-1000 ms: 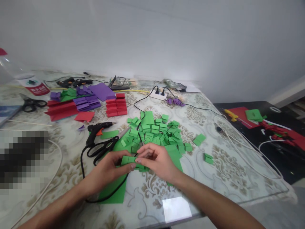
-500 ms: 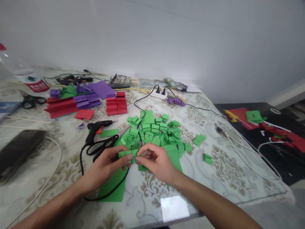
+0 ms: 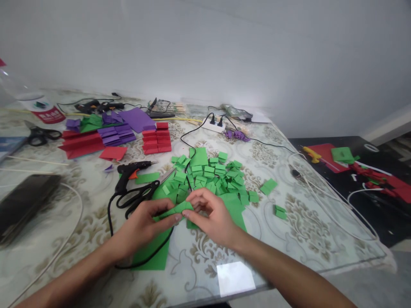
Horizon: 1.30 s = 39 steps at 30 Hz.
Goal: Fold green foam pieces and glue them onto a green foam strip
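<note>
Both my hands meet over the table near its front edge. My left hand (image 3: 144, 224) pinches the left end of a small folded green paper piece (image 3: 175, 209). My right hand (image 3: 210, 216) pinches its right end, fingers curled around it. The piece is bent into a peak between them. Just beyond my fingers lies a pile of several small folded green paper pieces (image 3: 208, 175). A larger green sheet (image 3: 154, 252) lies under my left wrist.
A black glue gun (image 3: 130, 171) and black scissors (image 3: 138, 196) lie left of my hands, the gun's cord looping beneath them. Red paper strips (image 3: 157, 141) and purple paper strips (image 3: 115, 134) lie farther back. A phone (image 3: 24, 201) sits at left, a power strip (image 3: 213, 125) behind.
The green piece, held flat between my hands before, is now folded up into a peak. My hands have barely shifted.
</note>
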Tool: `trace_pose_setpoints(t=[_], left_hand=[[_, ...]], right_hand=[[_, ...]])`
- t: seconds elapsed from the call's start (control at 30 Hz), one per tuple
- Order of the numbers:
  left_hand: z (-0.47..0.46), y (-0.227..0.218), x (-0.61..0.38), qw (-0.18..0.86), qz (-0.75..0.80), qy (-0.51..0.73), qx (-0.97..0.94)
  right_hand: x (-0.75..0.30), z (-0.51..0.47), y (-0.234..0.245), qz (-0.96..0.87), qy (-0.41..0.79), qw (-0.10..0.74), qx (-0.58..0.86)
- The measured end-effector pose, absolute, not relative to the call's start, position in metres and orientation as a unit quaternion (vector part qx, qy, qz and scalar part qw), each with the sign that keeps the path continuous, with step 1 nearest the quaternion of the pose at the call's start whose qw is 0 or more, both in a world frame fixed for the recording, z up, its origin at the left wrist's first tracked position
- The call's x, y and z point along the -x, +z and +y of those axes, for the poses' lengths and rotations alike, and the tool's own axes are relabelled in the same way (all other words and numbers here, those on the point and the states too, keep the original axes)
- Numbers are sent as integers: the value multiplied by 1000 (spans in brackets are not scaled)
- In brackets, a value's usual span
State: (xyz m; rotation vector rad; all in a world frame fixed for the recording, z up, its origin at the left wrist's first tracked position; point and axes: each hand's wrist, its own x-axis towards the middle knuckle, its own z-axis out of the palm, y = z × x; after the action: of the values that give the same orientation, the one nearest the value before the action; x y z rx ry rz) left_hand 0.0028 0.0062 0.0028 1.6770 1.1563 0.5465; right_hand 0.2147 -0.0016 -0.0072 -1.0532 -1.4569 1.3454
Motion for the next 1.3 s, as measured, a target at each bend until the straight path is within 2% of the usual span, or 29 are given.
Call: trace_pose_setpoints(t=[0.23,0.6,0.83,1.3], left_hand=[[7,-5,-1,479,473,210,-710],[4,-6,-2,451,481,207,-723],[2,-9,-2,414,481,193,-749],[2,-5,-3,418,451,185,-766]], right_hand=[[-214,-1,-8,-576,547,433,426],[-216,2,-15,-596,544,368,462],[-215,2,-12,-590,551,373,457],[-215,2,-11,-578,567,373,454]])
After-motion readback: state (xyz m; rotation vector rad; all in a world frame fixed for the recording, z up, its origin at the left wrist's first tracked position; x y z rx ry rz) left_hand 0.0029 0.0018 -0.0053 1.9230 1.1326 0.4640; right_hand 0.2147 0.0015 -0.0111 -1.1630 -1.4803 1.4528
